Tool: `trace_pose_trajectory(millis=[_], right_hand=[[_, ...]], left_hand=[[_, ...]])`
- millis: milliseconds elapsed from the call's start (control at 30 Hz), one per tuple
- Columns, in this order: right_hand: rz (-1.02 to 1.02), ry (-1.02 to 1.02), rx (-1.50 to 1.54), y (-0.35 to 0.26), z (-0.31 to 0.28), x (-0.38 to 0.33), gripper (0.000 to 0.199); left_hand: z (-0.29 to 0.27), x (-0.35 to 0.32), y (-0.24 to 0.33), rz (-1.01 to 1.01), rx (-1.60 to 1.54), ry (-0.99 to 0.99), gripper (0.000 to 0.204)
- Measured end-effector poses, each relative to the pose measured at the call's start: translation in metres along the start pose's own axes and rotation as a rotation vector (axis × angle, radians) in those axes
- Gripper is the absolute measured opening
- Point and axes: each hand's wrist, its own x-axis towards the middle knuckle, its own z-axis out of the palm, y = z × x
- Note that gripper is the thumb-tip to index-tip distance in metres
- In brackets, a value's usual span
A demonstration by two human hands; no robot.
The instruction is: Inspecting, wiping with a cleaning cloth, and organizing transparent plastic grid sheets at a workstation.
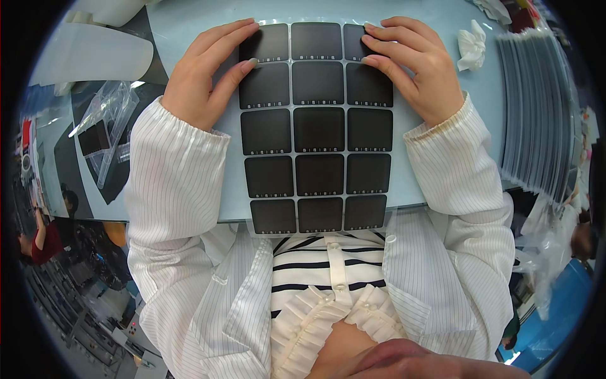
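Observation:
A clear sheet carrying a grid of dark square stickers lies on the pale blue table, its near end hanging over the table's edge. My left hand rests at the sheet's top left, fingers flat across the upper left squares. My right hand rests at the top right, fingertips pressing on the upper right squares. Neither hand grips anything; both lie spread on the sheet. White striped sleeves cover both forearms.
A fanned stack of grey sheets lies along the right. A crumpled white tissue sits beside my right hand. A clear plastic bag with a dark square lies to the left, white liner sheets beyond it. Another person stands at far left.

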Motion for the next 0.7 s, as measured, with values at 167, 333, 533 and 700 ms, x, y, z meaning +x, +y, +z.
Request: trace_pose_trajectory(millis=[167, 333, 533, 700], right_hand=[[0.04, 0.095, 0.089, -0.001, -0.001, 0.001, 0.023], [-0.059, 0.028, 0.124, -0.006, 0.005, -0.004, 0.023], [0.094, 0.257, -0.029, 0.027, -0.017, -0.008, 0.023], [0.581, 0.204, -0.446, 0.074, -0.06, -0.038, 0.044]], left_hand=[[0.0, 0.0, -0.001, -0.015, -0.028, -0.004, 0.038], [-0.003, 0.002, 0.003, -0.016, -0.028, -0.013, 0.038], [-0.001, 0.006, 0.007, -0.031, -0.058, -0.029, 0.042], [-0.004, 0.007, 0.014, -0.049, -0.045, -0.055, 0.043]])
